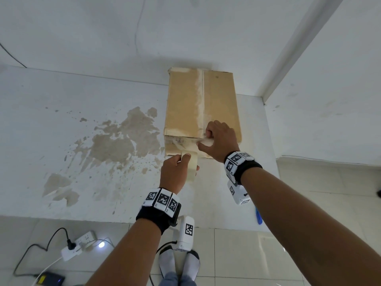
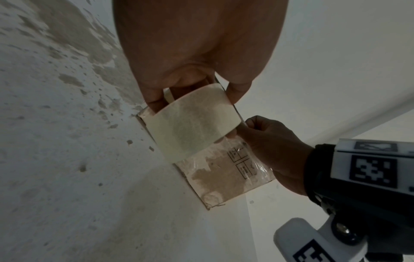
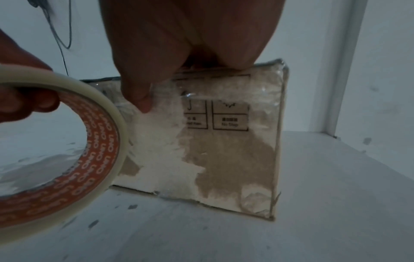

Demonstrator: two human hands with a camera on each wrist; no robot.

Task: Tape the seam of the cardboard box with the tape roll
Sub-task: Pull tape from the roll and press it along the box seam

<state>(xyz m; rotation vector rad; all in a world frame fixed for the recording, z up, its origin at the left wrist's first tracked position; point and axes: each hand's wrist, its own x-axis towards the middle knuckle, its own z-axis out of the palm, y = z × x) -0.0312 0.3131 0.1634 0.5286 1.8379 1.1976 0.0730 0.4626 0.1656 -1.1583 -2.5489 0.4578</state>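
A brown cardboard box [image 1: 185,104] lies lengthwise on the white table [image 1: 61,172], its top seam [image 1: 203,93] running away from me. My left hand [image 1: 177,172] grips a cream tape roll [image 1: 192,164] just in front of the box's near face [image 2: 224,177]. In the right wrist view the roll [image 3: 100,141] shows an orange printed core. My right hand [image 1: 218,141] sits at the box's near top edge with its fingers curled. Its thumb [image 3: 139,95] pins the tape end against that glossy, taped face [image 3: 235,159]. The curled right hand [image 2: 273,141] is right beside the roll [image 2: 192,120].
A large brown stain [image 1: 123,137] marks the table left of the box. White walls close in behind and to the right [image 1: 329,100]. A blue tool [image 1: 258,217] lies at the table's front edge. A power strip with cables [image 1: 82,242] sits on the tiled floor.
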